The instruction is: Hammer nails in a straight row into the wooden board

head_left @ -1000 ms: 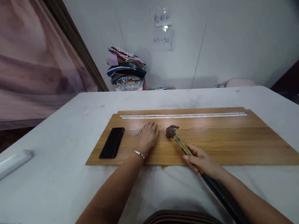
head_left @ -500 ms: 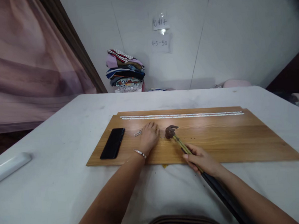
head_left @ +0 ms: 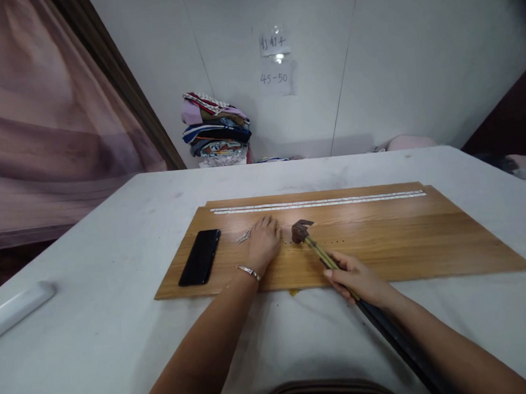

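Note:
My right hand [head_left: 356, 279] is wrapped around the handle of a claw hammer [head_left: 317, 250]. Its rusty brown head is low over the middle of a wooden board [head_left: 403, 236]; whether it touches the wood I cannot tell. A row of small dark dots, perhaps nail heads or holes, runs along the board on either side of the hammer head. To the left of the hammer, my left hand [head_left: 264, 242] lies palm down on the board, fingers stretched forward and nothing visible in them. A few silver nails [head_left: 243, 237] lie by its left side, partly hidden by the hand.
A black phone [head_left: 199, 257] lies on the board's left part. Two white measuring strips [head_left: 317, 204] run along its far side. The board rests on a white table [head_left: 89, 261], with a white rounded object [head_left: 20, 307] at left. Folded cloths [head_left: 218, 131] are stacked beyond the table.
The camera view has tilted and shifted slightly. Both hands and the hammer stay in nearly the same place over the board.

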`<state>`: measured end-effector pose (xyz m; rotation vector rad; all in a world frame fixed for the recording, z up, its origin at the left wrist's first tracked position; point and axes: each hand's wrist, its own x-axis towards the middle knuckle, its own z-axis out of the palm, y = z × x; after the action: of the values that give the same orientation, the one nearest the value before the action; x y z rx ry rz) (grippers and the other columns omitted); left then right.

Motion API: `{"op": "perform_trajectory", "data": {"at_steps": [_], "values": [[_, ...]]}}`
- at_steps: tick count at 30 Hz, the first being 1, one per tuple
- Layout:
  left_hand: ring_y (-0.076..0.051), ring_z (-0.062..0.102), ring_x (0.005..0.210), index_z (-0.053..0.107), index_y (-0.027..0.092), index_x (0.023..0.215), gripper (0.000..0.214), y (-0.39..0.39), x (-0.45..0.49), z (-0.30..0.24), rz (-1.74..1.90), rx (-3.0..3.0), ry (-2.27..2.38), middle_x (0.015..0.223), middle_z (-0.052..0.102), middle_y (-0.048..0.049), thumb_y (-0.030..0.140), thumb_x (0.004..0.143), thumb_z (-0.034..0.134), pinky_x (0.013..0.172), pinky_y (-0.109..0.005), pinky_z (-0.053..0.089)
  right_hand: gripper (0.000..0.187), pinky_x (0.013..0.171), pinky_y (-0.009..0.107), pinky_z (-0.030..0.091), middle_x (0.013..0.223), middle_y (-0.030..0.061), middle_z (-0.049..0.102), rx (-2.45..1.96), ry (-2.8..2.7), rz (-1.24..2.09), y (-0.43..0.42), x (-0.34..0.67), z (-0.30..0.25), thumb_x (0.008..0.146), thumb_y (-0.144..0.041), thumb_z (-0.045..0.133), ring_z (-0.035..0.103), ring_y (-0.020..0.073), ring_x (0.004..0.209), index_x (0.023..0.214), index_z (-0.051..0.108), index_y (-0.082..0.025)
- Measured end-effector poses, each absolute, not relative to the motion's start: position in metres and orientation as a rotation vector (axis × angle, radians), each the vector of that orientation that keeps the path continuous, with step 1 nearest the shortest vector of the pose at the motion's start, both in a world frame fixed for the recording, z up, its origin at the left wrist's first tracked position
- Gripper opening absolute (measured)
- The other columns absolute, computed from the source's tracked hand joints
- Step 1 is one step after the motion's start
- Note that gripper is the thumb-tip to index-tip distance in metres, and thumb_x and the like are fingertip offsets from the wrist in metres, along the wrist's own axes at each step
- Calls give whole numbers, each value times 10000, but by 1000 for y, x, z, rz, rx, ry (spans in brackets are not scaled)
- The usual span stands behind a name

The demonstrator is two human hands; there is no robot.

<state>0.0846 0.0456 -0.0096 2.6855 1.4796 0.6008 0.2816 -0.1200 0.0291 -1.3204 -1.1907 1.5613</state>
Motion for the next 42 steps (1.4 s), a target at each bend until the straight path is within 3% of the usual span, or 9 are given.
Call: {"op": "perform_trajectory", "data": {"at_steps": [27, 42], "values": [[-227, 526, 1010, 561, 201, 830, 135, 43, 85, -6, 626, 2713, 1467, 1013, 597, -90, 215, 913, 455, 927, -365, 412, 595, 318, 157, 303, 441, -123, 410, -1314, -1130, 1591, -125, 280, 35, 835, -347, 576, 314, 62, 344, 1365, 416, -127], [-235, 523, 1051, 573, 192, 890, 110, 44, 84, -7, 584, 2710, 1496, 1085, 600, -98, 211, 903, 465, 928, -360, 411, 650, 328, 165, 309, 451, -122, 407, -1338, -1144, 1570, -126, 281, 35, 830, -379, 586, 329, 67, 342, 1399, 394, -130]]}}
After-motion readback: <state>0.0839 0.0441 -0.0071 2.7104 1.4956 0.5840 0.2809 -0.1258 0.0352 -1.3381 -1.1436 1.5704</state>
